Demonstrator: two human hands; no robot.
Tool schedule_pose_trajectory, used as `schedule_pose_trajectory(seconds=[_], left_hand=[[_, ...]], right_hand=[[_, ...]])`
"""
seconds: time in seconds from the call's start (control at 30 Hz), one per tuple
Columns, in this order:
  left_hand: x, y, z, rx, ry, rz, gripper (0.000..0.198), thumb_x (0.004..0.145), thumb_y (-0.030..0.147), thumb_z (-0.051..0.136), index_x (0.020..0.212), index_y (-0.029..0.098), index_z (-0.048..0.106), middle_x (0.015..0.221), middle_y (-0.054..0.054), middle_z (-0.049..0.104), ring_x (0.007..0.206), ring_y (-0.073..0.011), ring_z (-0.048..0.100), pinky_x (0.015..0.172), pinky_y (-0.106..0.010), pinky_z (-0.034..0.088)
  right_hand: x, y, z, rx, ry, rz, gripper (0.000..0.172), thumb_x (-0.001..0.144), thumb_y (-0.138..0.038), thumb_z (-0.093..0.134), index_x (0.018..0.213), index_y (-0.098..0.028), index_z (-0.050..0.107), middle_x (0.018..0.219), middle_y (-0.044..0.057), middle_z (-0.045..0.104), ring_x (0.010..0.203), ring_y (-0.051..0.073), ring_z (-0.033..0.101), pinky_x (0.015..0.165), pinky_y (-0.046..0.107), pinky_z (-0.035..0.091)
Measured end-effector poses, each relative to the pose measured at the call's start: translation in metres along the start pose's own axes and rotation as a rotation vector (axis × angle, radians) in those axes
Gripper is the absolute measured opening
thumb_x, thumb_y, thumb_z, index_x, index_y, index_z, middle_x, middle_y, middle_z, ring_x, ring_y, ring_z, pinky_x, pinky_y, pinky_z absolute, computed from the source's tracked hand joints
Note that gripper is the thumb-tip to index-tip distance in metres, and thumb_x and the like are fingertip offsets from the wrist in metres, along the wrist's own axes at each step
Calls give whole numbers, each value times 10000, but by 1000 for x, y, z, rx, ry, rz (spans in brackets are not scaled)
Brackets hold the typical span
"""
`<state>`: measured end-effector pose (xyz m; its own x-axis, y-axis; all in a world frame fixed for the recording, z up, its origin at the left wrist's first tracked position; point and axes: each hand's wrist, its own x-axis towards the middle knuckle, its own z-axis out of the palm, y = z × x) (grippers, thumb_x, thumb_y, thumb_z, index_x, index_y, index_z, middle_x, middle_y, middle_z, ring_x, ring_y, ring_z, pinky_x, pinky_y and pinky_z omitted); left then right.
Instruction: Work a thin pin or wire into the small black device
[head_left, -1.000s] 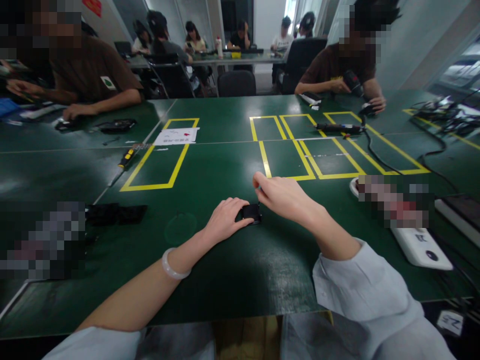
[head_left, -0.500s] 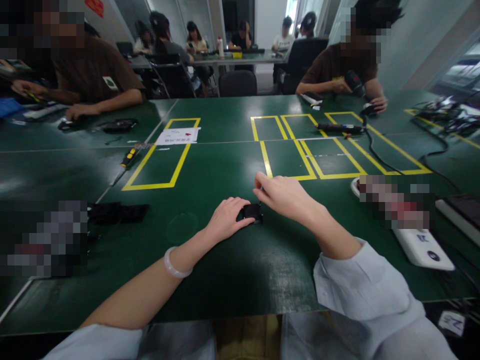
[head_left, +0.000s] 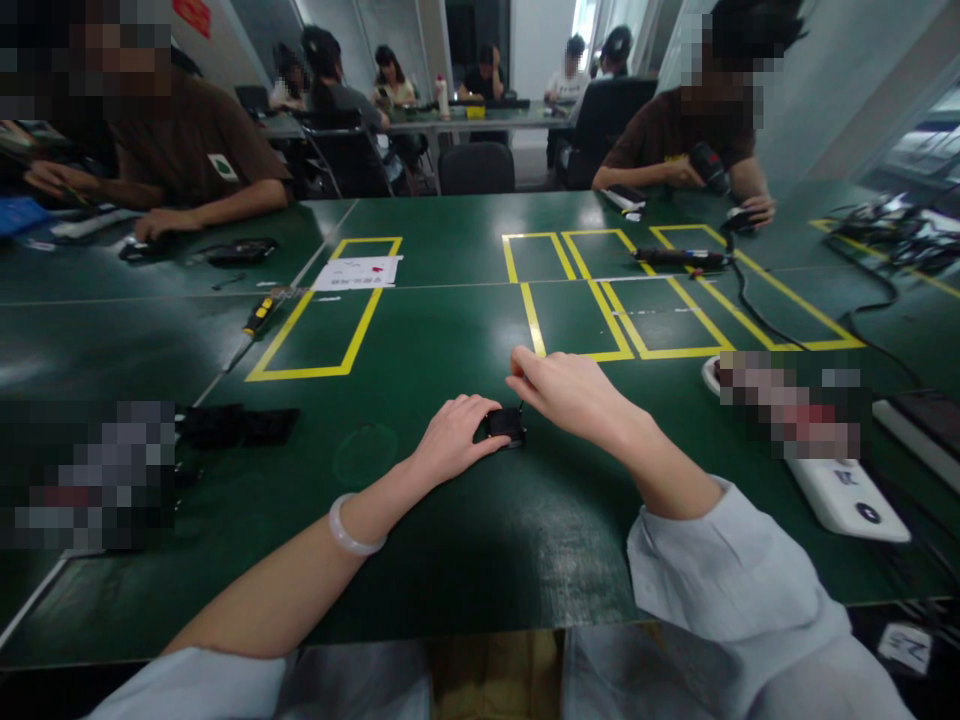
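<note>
A small black block-shaped part rests on the green table in front of me. My left hand is closed around its left side, with the thumb at the near edge and the fingers at the far one. Just beyond its right corner, my right hand is closed in a pinch. Below those fingertips a thin dark rod points down at the part's right edge; its upper end is hidden in the hand, so I cannot make out its kind.
Yellow tape rectangles mark the green table. A yellow-black screwdriver and a paper sheet lie left. Rightward are a corded black stick-shaped tool and a white power strip. Across sit co-workers, one holding a black power drill.
</note>
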<state>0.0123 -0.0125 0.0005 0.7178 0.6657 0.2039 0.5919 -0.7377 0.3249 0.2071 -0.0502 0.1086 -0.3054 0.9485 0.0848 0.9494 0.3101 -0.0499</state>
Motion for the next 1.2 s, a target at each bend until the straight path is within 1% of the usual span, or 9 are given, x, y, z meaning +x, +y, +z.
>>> schedule_pose_trajectory(seconds=[0.2, 0.33, 0.4, 0.5, 0.63, 0.8, 1.0, 1.1, 1.2], left_hand=[[-1, 0, 0, -10, -9, -4, 370, 896, 504, 549, 1106, 200, 564, 1053, -57, 625, 950, -241, 556, 808, -365, 428], [0, -1, 1, -9, 2, 2, 376, 888, 503, 563, 1107, 197, 569, 1047, -55, 626, 940, -238, 554, 809, -366, 421], [0, -2, 1, -13, 6, 5, 371, 888, 500, 567, 1100, 196, 571, 1037, -52, 627, 935, -237, 554, 805, -364, 420], [1, -2, 1, -18, 1, 3, 357, 889, 495, 569, 1088, 199, 572, 1029, -45, 626, 936, -234, 552, 798, -357, 419], [1, -1, 0, -10, -10, 3, 360, 891, 491, 566, 1102, 200, 567, 1033, -52, 625, 934, -236, 552, 794, -358, 419], [2, -1, 0, -7, -10, 0, 368, 891, 490, 568, 1109, 193, 563, 1038, -52, 627, 940, -238, 556, 808, -365, 421], [1, -1, 0, -8, -10, -1, 359, 892, 485, 568, 1102, 194, 567, 1053, -59, 630, 951, -244, 556, 799, -364, 425], [1, -1, 0, 0, -10, 1, 366, 891, 490, 569, 1108, 196, 563, 1043, -55, 628, 940, -242, 557, 799, -367, 425], [1, -1, 0, -8, -11, 2, 368, 889, 495, 569, 1104, 196, 565, 1040, -54, 628, 938, -238, 559, 803, -367, 427]], right_hand=[[0, 0, 1, -3, -23, -8, 248, 972, -282, 310, 1112, -198, 498, 851, 58, 708, 688, 176, 641, 530, 268, 221], [0, 0, 2, 21, -16, -18, 233, 970, -322, 337, 1095, -199, 490, 864, 50, 703, 735, 184, 654, 534, 265, 229], [1, 0, 2, -1, -19, -7, 240, 973, -335, 333, 1081, -197, 497, 841, 53, 702, 720, 190, 655, 525, 269, 217], [1, 0, 1, -16, -25, -6, 235, 972, -291, 315, 1079, -196, 501, 821, 52, 703, 685, 185, 650, 514, 277, 202], [-1, 0, 0, 21, -4, -26, 207, 955, -258, 341, 1082, -194, 492, 846, 42, 707, 707, 178, 651, 529, 274, 225], [1, 1, 2, -20, -13, 0, 245, 975, -363, 341, 1052, -196, 503, 827, 56, 707, 704, 190, 657, 523, 276, 210], [1, 1, 3, 16, -2, -21, 208, 969, -285, 336, 1070, -199, 496, 850, 45, 709, 710, 178, 655, 527, 271, 225], [1, 0, 2, 24, -3, -22, 225, 970, -325, 348, 1079, -200, 498, 865, 50, 710, 731, 185, 655, 547, 270, 249], [1, 0, 2, -18, -32, -8, 260, 980, -337, 314, 1082, -197, 508, 832, 62, 707, 702, 195, 654, 530, 275, 227]])
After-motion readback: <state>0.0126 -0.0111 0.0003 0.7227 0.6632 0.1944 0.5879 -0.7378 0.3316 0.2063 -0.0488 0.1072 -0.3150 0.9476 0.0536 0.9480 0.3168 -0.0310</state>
